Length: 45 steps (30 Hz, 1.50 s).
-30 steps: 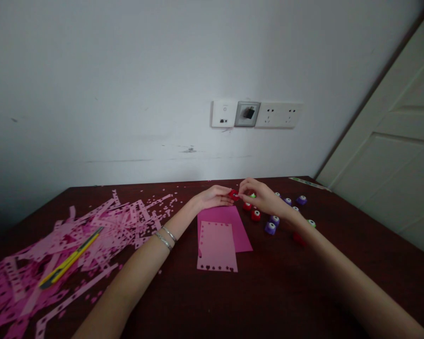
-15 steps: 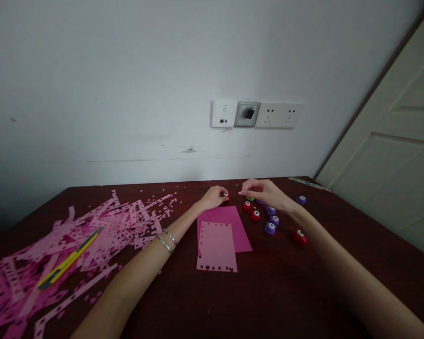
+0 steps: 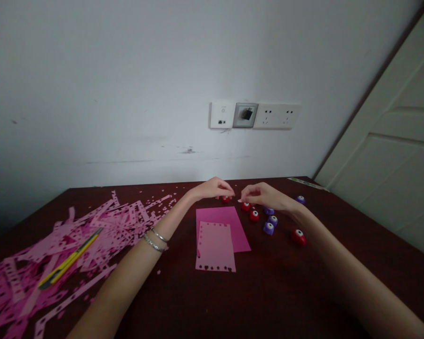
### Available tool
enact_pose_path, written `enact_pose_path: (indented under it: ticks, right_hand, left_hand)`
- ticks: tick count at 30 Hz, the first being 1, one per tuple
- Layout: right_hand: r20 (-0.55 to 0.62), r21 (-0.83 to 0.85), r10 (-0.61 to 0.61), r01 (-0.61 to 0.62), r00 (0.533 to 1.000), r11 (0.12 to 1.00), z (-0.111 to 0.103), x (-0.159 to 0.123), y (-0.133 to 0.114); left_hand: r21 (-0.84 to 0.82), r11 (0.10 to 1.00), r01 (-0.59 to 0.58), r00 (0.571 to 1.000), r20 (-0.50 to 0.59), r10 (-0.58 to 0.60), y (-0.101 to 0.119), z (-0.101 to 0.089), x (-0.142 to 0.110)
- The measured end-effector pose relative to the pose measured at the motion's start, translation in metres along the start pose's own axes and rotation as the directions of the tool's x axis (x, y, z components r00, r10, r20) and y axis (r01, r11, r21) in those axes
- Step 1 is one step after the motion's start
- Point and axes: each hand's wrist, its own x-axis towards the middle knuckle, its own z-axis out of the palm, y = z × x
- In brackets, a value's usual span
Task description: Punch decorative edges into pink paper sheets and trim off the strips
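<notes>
My left hand [image 3: 215,189], a bracelet on its wrist, hovers over a red craft punch [image 3: 226,199]. Its fingers stretch toward my right hand, with nothing visible in them. A small pale pink paper piece [image 3: 239,201] is pinched between the thumb and fingertips of my right hand [image 3: 259,194]. Below that hand sit another red punch [image 3: 254,215] and several purple punches [image 3: 269,228]. Closer to me, a light pink sheet [image 3: 215,247] with shapes punched along its edges overlaps a darker pink sheet [image 3: 240,235].
A heap of punched pink paper strips [image 3: 116,221] covers the table's left side, a yellow utility knife [image 3: 70,259] on top. Further right lie a red punch [image 3: 298,237] and a purple punch [image 3: 300,199]. The wall with sockets [image 3: 277,116] rises behind the table.
My left hand has let go of the red punch, lifted, and shifted right toward my right hand. My right hand, still pinching the paper piece, has moved slightly down.
</notes>
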Motion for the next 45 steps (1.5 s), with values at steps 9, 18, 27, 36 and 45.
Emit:
enact_pose_path:
  ticks: [9, 18, 27, 36, 45]
  right_hand:
    - [0.006, -0.063, -0.03, 0.03, 1.0, 0.998, 0.005, 0.001, -0.004]
    - [-0.001, -0.023, -0.009, 0.009, 1.0, 1.0, 0.009, 0.001, -0.012]
    - [-0.341, -0.363, 0.007, -0.138, 0.94, 0.921, -0.023, 0.003, 0.037]
    - [-0.287, -0.617, 0.045, -0.221, 0.957, 0.755, -0.04, 0.008, 0.087]
    - [-0.178, -0.594, 0.075, -0.168, 0.981, 0.786, -0.033, 0.016, 0.104]
  left_hand:
    - [-0.147, 0.987, 0.072, 0.991, 0.12, -0.054, 0.006, 0.011, -0.009]
    - [-0.212, 0.974, 0.074, 0.991, 0.129, -0.047, 0.01, 0.012, -0.007]
    - [0.014, 0.976, 0.216, 0.975, -0.05, -0.215, 0.004, -0.053, -0.064]
    - [0.605, 0.332, 0.724, 0.642, -0.415, -0.644, -0.032, -0.115, -0.142]
    - [0.744, 0.604, 0.285, 0.959, -0.22, -0.182, 0.005, -0.033, -0.006]
